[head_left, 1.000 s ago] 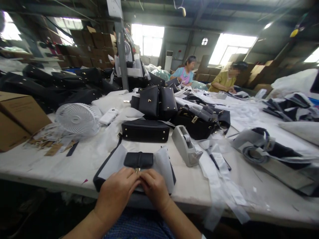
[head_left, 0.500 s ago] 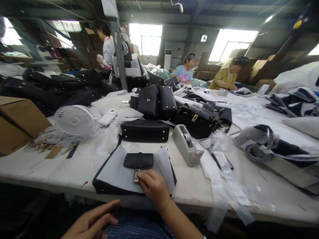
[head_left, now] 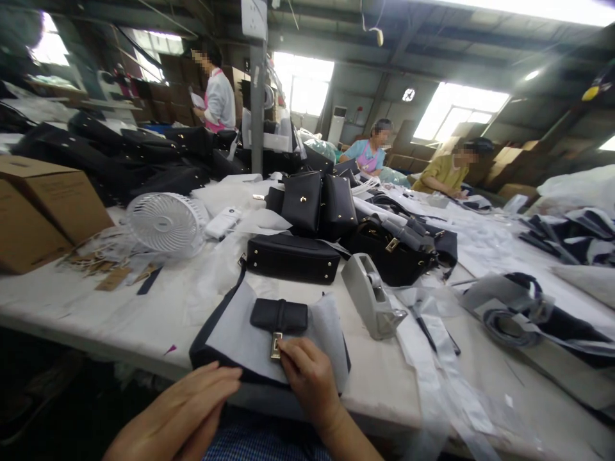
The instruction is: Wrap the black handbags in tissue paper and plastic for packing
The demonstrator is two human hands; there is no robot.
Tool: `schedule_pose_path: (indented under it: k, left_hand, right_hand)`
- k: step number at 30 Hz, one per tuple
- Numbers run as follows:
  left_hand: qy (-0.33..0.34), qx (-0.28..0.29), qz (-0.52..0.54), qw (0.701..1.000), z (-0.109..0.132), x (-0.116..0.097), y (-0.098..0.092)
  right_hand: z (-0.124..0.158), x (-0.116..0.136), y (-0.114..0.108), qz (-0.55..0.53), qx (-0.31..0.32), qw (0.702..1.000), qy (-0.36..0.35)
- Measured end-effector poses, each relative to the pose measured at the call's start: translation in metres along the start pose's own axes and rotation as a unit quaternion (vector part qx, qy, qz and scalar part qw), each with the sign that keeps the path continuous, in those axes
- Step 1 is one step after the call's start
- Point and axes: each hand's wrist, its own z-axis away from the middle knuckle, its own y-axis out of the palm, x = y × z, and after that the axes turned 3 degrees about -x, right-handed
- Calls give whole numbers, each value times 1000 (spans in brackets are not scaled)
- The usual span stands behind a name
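A black handbag [head_left: 206, 339] lies at the table's front edge, covered with a sheet of white tissue paper [head_left: 235, 330]. On the paper rests a black leather flap piece [head_left: 280, 314] with a band round its middle, and a gold clasp [head_left: 275, 346] hangs below it. My right hand [head_left: 312, 374] is closed, thumb and fingertips pinching the clasp. My left hand [head_left: 187, 410] is at the bag's lower left corner, fingers stretched out and close together, holding nothing. Whether its fingertips touch the bag I cannot tell.
Behind the bag lies another black bag [head_left: 293, 259], with more handbags [head_left: 302, 202] piled beyond. A grey tape dispenser [head_left: 369, 298] stands to the right, near clear strips [head_left: 432, 358]. On the left are a white fan [head_left: 166, 221] and a cardboard box [head_left: 52, 211]. Co-workers [head_left: 368, 150] are across the table.
My left hand has moved up and right to the bag's corner, its fingers now flatter. My right hand stays on the clasp. The whole view has shifted and tilted slightly.
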Motion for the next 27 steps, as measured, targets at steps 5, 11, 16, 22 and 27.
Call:
schedule_pose_path:
  k: [5, 11, 16, 22, 27]
  left_hand:
    - [-66, 169, 74, 981, -84, -22, 44]
    - [-203, 153, 194, 948, -88, 2, 42]
    - [-409, 154, 370, 820, -49, 11, 11]
    - [-468, 193, 256, 823, 68, 51, 21]
    - [-544, 183, 24, 818, 105, 61, -9]
  right_hand:
    - [-1, 1, 0, 5, 1, 1000, 14]
    - [0, 3, 0, -1, -7, 999, 32]
    - [-1, 2, 1, -7, -11, 999, 38]
    - [-3, 3, -2, -15, -8, 999, 34]
    - [-4, 3, -4, -25, -2, 999, 24]
